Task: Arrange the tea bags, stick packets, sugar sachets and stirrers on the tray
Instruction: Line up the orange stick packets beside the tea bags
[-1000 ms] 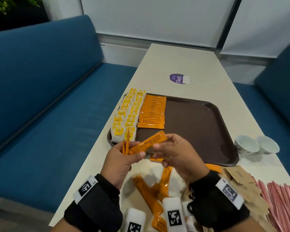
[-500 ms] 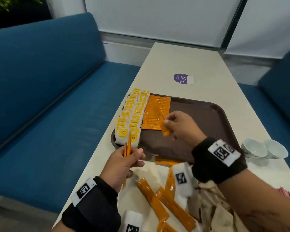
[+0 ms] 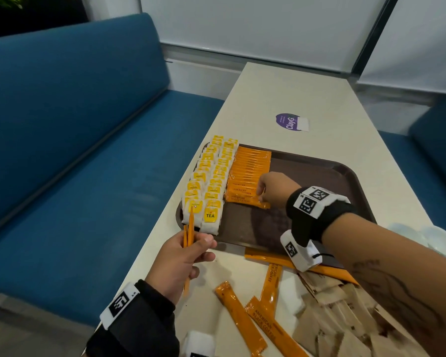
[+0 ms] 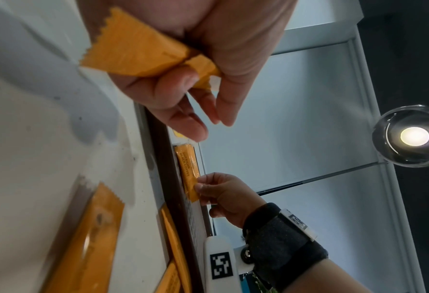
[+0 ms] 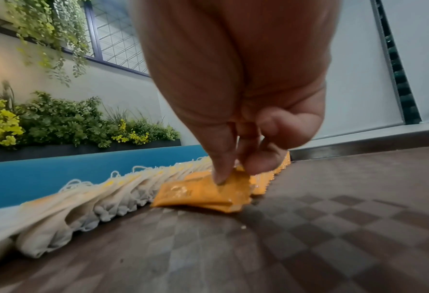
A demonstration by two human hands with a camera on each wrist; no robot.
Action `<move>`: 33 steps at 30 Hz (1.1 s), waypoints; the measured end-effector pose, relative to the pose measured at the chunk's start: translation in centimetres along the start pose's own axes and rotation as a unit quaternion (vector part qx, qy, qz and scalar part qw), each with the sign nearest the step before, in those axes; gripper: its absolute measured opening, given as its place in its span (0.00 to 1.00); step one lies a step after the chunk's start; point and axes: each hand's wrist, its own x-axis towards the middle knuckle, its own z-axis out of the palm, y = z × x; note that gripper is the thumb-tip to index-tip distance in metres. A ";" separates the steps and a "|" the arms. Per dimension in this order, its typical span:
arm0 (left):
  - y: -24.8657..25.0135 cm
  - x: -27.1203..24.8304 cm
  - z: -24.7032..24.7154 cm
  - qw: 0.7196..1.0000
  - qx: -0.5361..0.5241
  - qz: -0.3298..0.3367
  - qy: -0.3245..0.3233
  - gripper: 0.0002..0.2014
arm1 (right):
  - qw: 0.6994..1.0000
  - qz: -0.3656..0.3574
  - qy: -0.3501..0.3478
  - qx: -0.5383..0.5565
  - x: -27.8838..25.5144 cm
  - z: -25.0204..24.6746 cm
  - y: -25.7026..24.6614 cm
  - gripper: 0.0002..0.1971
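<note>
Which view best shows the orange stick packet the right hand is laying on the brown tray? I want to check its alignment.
The head view: the orange stick packet lies whole at the row's near end, pinched by the right hand on the brown tray. The right wrist view shows only its pinched end, close up; the left wrist view shows it small and edge-on.

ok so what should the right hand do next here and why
Probably let go: the right hand pinches a stick packet already lying at the near end of the orange row on the tray. The left hand holds more to pass over.
</note>
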 end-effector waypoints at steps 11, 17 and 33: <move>-0.5 0.6 -0.3 1.000 -0.009 -0.010 0.008 0.04 | 0.997 0.070 -0.009 -0.040 2.3 0.5 -1.0 0.12; -0.6 0.7 -0.4 1.000 -0.009 -0.008 0.013 0.03 | 0.992 0.108 0.018 -0.054 2.4 0.8 -1.2 0.24; -0.8 0.7 -1.5 0.999 -0.025 -0.013 0.018 0.03 | 0.992 0.118 0.011 0.039 1.4 0.5 -1.4 0.27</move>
